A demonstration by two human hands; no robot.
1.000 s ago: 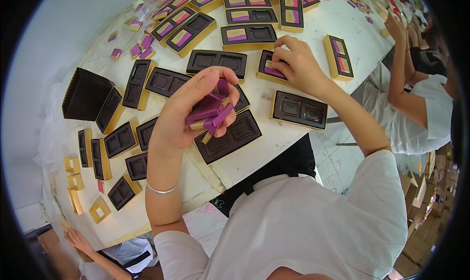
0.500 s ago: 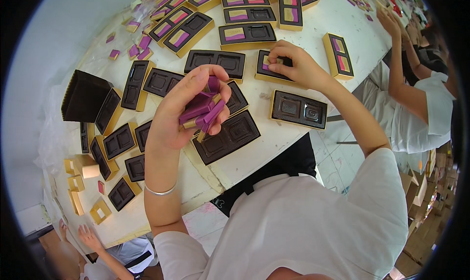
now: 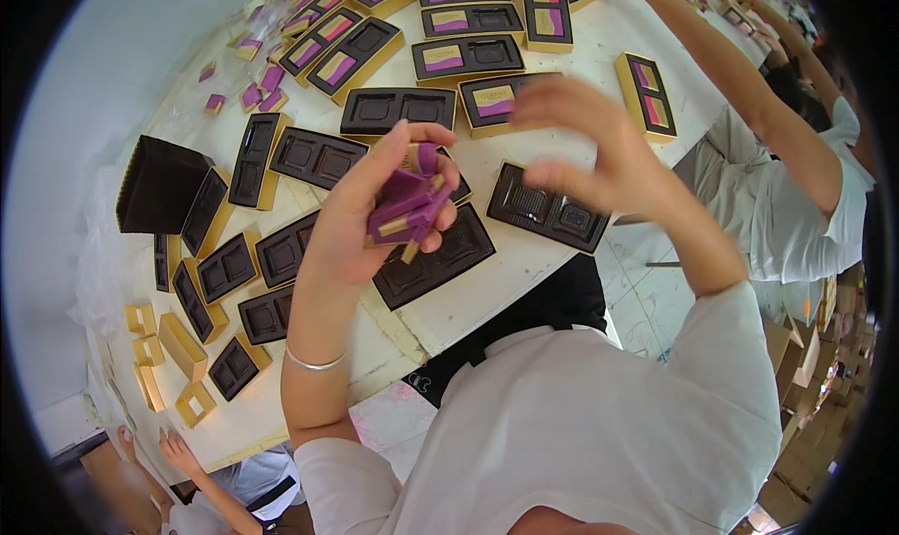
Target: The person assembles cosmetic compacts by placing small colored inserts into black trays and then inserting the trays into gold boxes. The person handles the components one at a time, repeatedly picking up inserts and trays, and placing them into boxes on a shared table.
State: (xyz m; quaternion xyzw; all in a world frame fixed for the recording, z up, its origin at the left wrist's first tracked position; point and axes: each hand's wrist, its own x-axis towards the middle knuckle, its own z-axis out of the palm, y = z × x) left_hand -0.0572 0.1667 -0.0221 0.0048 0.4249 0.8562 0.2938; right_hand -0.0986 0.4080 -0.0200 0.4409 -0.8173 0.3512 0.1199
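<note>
My left hand (image 3: pixel 351 212) is curled around several small purple-and-gold wrapped pieces (image 3: pixel 407 198), above a dark two-compartment box (image 3: pixel 440 263). Blurred by motion, my right hand (image 3: pixel 604 151) has its thumb and fingers apart, and nothing shows between them. Its fingertips are over the right end of a gold-sided box (image 3: pixel 524 130), whose left compartment holds a purple-and-gold piece (image 3: pixel 493 102); the fingers partly hide the other compartment. Below my right thumb lies another two-compartment box (image 3: pixel 520 203), with no piece visible in it.
Filled and part-filled boxes (image 3: pixel 468 56) crowd the far side, beside loose wrapped pieces (image 3: pixel 267 90). Several unfilled boxes (image 3: pixel 228 265), a black container (image 3: pixel 164 184) and gold sleeves (image 3: pixel 195 404) stand at left. At right, a co-worker's arm (image 3: pixel 740 76) reaches across the table (image 3: pixel 599 53).
My right hand has left the box and spread open, nearer me. That box and the one below it have shifted left. My left hand moved slightly right. The co-worker's arm now reaches farther over.
</note>
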